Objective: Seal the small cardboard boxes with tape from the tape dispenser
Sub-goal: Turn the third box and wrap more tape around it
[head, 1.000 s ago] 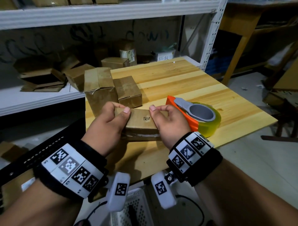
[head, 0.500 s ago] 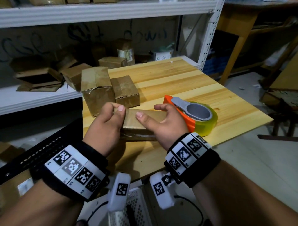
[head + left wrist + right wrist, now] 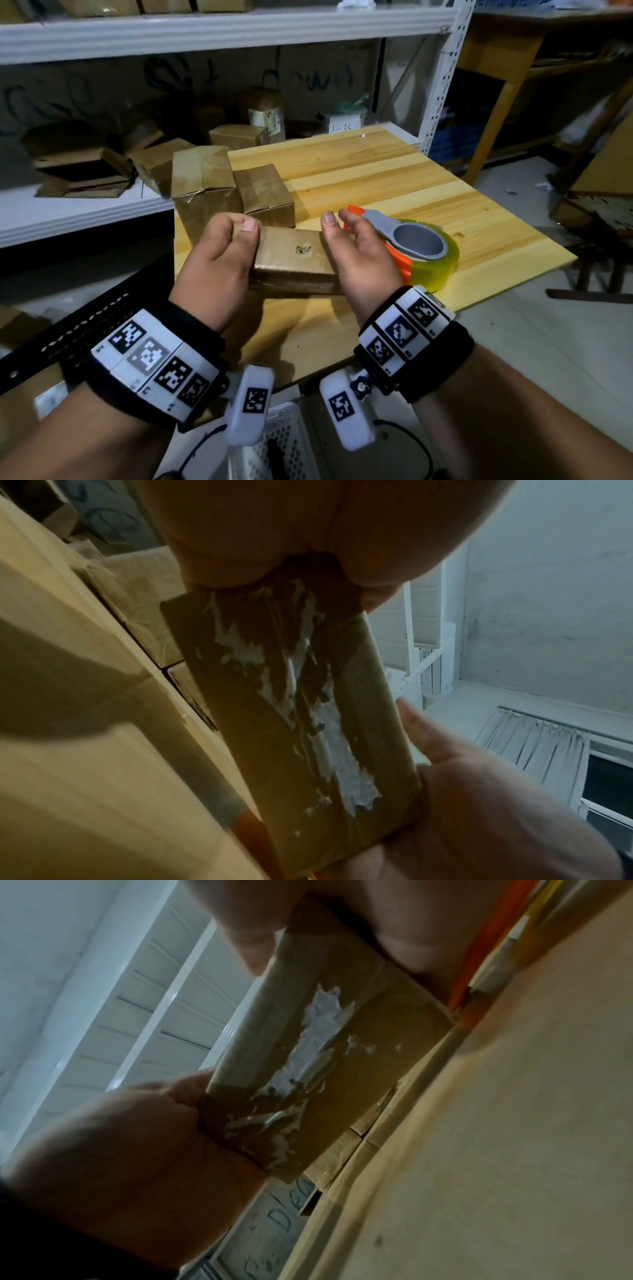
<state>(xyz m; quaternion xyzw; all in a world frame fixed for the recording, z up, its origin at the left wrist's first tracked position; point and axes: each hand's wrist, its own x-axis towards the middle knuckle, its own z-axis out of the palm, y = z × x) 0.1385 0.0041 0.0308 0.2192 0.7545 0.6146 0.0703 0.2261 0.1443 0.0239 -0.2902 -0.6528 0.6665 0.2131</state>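
Head view: small cardboard box [image 3: 294, 253] held betw. both hands above the wooden table [image 3: 394, 178]. Left hand [image 3: 219, 260] grips its left end, thumb on top. Right hand [image 3: 359, 257] cups the right end, fingers relaxed. Tape dispenser [image 3: 416, 250] just right of right hand, partly hidden by it. Two more boxes [image 3: 233, 185] just beyond left hand; shelf [image 3: 85, 212] further left.

Left wrist view: box underside [image 3: 308, 710] shows torn white tape residue; right-hand fingers [image 3: 479, 791] under far end.

Right wrist view: same face [image 3: 318, 1053], left hand [image 3: 137, 1139] clamped on its end.
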